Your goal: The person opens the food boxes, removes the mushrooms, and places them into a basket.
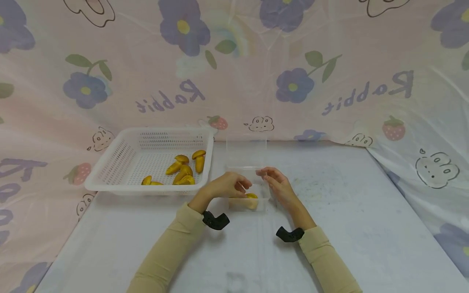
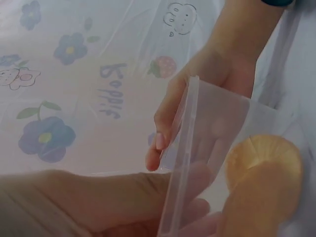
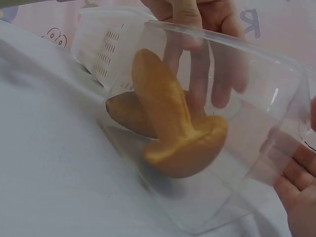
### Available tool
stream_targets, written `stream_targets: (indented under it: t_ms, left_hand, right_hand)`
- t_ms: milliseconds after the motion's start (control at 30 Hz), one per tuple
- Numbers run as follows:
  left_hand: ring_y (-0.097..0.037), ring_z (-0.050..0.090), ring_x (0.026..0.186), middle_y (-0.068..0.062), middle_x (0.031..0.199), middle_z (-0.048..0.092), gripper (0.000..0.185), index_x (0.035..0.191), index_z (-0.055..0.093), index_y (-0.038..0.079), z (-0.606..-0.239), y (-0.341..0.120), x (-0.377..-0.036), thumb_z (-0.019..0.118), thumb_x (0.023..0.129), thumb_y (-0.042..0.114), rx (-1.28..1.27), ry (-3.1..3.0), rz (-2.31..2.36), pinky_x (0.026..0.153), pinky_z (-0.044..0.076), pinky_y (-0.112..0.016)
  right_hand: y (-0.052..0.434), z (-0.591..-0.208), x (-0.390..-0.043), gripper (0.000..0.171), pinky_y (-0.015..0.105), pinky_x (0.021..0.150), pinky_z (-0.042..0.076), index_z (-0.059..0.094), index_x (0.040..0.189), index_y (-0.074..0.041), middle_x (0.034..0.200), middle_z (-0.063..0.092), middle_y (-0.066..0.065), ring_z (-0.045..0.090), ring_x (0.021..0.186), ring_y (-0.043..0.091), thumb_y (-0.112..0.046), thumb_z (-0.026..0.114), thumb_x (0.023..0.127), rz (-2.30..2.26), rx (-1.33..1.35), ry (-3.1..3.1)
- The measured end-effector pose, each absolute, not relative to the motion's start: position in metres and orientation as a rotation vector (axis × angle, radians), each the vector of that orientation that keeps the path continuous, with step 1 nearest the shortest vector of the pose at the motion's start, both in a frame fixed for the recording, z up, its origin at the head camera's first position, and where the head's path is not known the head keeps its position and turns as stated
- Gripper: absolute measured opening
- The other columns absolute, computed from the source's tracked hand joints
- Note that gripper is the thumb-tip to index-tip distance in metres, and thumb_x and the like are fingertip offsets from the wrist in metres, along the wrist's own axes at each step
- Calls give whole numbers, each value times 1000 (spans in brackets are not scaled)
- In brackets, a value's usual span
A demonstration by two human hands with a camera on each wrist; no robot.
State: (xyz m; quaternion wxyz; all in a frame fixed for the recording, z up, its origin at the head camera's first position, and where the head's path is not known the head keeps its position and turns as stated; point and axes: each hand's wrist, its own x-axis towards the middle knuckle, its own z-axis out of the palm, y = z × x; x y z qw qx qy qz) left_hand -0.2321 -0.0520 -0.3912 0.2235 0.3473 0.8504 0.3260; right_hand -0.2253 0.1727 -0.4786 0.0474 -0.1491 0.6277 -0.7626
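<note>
A clear plastic box [image 1: 258, 204] with its lid raised at the back stands in front of me. Inside lie two yellow-brown toy mushrooms, one stem-up [image 3: 163, 98] against the near wall and a darker one [image 3: 126, 114] behind it. My left hand [image 1: 231, 185] reaches over the left of the box. Its loosely bent fingers hang down inside, above the mushrooms, with nothing between them. Along the outside of the right wall lies my right hand [image 1: 280, 186], fingers extended and fingertips by the back right corner. The left wrist view shows a pale mushroom [image 2: 266, 182] through the wall.
Left of the box stands a white perforated basket [image 1: 124, 187] holding several golden toy mushrooms [image 1: 183, 175]. The clear lid [image 1: 246, 152] rises behind the box. A printed curtain [image 1: 234, 93] hangs behind the white table [image 1: 329, 203].
</note>
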Motion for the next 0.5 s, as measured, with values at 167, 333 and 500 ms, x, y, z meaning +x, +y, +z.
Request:
stream_targets:
  t_ms: [167,333,500]
  left_hand:
    - [-23,69,95,-19,109,71,29,112,68,-5,-388,-49,-235,71,85,5,910,2392,784,83,59,-25]
    - [-12,64,78,-13,94,75,17,97,74,-1,-386,-43,-236,73,83,8,900,2461,658,73,56,-18]
    - [-9,57,71,-11,89,75,8,89,77,3,-386,-38,-235,74,83,8,875,2493,558,67,54,-17]
  right_hand:
    - [173,-477,-225,19,52,123,14,53,118,-15,114,66,-16,57,116,-1,-14,51,100,-2325,-446,1913]
    - [173,-477,-224,19,27,116,29,53,118,-18,115,65,-16,56,118,0,-15,51,100,-2310,-439,1928]
    - [173,-478,-224,19,21,111,31,53,119,-17,116,65,-17,56,118,-1,-15,50,100,-2295,-447,1938]
